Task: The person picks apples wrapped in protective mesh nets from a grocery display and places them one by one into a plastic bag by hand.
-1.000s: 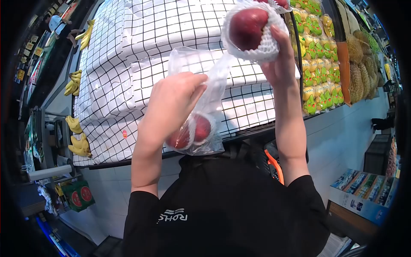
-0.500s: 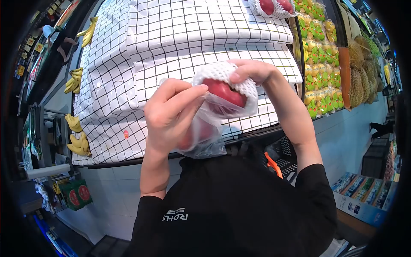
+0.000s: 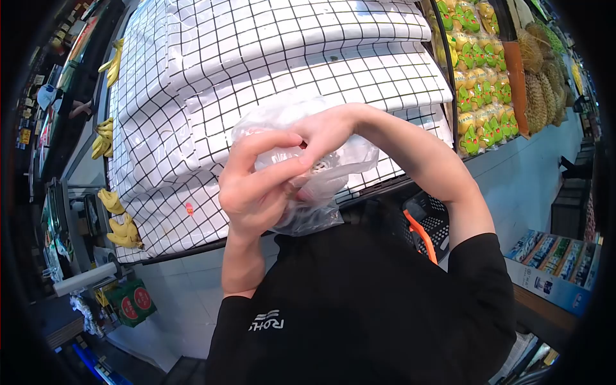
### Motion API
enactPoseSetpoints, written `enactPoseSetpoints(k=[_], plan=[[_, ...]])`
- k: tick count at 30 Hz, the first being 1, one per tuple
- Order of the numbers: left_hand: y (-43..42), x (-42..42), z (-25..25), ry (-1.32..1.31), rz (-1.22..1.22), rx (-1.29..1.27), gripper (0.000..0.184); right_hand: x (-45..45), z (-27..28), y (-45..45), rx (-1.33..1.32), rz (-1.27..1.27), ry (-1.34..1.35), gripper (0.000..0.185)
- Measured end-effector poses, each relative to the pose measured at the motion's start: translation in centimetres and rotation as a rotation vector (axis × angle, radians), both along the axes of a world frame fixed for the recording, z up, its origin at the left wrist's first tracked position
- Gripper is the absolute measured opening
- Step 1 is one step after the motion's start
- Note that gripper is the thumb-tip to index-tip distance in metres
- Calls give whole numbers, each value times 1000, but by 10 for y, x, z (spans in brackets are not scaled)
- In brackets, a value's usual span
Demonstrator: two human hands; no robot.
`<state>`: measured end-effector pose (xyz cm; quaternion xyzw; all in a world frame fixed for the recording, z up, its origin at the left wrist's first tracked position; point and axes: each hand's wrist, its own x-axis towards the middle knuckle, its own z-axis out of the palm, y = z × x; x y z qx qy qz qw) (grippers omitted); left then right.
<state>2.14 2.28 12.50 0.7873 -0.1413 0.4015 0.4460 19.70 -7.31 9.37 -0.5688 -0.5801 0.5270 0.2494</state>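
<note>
A clear plastic bag [image 3: 317,215] hangs in front of my chest, over the front edge of the display. My left hand [image 3: 250,183] has its thumb and forefinger closed on the gathered plastic near the bag's mouth. From the other side my right hand [image 3: 330,131] meets it, thumb close to the left fingertips; its other fingers are hidden behind wrist and plastic, with the bag bunched about them. Through the film, dull red fruit and a bit of white foam netting [image 3: 321,166] show faintly, mostly covered by hands and plastic.
A tiered display with a white checked cloth [image 3: 269,80] lies ahead. Bananas [image 3: 124,231] line its left edge; packed yellow fruit [image 3: 478,83] and durians [image 3: 539,96] stand at right. A black basket with an orange handle [image 3: 420,237] is beside me.
The red fruit in its foam net, which my right hand held at the bag's mouth, is now down among the plastic. My right hand has moved left and lower, against my left hand.
</note>
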Motion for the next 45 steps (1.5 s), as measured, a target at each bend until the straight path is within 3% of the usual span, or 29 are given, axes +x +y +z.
enactPoseSetpoints(k=[3,5,6,8,9,11,12,13,16,19,23,24,28,30,31,33,37,41,45], plan=[[3,-4,-5,-38,26,-20,31,3,-4,1,-141,126,-69,87],[3,-5,-7,-63,19,-18,31,5,-13,-5,-247,57,-114,69],[2,-6,-7,-62,38,14,31,4,-12,-3,-249,54,-113,69],[2,-6,-6,-60,55,44,31,1,-8,8,-432,229,-328,68],[2,-5,-5,-36,25,66,31,-3,-6,9,-433,225,-325,68],[2,-4,-5,-12,-12,88,31,-14,0,8,-398,181,-625,62],[2,-5,-6,14,1,124,31,-18,-5,8,-307,220,-738,43],[1,-6,-6,40,15,159,30,-22,-11,7,-309,217,-736,43],[2,-7,-11,70,34,169,30,-32,-37,0,-13,286,-1092,19],[1,-4,-18,104,21,185,30,-40,-49,-7,-23,330,-1238,19],[-7,-7,-32,202,-44,208,27,-33,-57,-28,49,158,-1121,23],[-7,-10,-38,231,-44,243,26,-33,-60,-32,25,-59,-1033,30],[-10,-17,-49,275,-38,176,26,-34,-63,-55,52,-232,-933,39],[-11,-22,-50,285,7,179,26,-33,-69,-65,321,-378,-856,31],[-13,-24,-50,288,7,179,26,-32,-58,-67,321,-378,-853,31],[-15,-27,-49,294,18,128,25,-30,-33,-72,148,-530,-476,33],[-21,-31,-51,261,-45,25,28,-40,-62,-79,384,-585,-674,38],[-34,-16,-42,207,-47,29,30,-41,-66,-78,319,-575,-605,46],[-37,-15,-44,336,-13,-73,25,-50,-69,-85,530,-776,-535,40]])
